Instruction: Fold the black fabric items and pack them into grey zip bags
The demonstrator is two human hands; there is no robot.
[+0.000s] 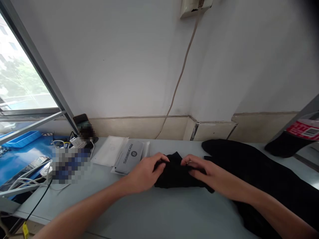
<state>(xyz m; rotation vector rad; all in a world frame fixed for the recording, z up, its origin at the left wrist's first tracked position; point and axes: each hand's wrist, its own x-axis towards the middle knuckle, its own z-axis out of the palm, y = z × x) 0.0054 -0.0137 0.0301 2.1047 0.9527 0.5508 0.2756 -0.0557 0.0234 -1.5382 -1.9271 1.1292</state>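
Observation:
A black piece of cloth (176, 176), partly folded over itself, lies on the grey table (154, 212) in front of me. My left hand (149, 171) pinches its left end between thumb and fingers. At the right end, the thumb and fingers of my right hand (201, 169) are closed on the same cloth. Its exact kind I cannot make out. Beside my right forearm a larger heap of black fabric (251, 166) spreads over the table's right side. Just left of my left hand is a grey ROCKBROS package (131, 156) in clear plastic.
White plastic bags (109, 151) lie left of the package. A phone (82, 121) leans near the wall, with white cables (32, 181) and a blue tray (22, 141) further left. A cola bottle (294, 137) lies at the far right. A cord (183, 69) hangs down the wall.

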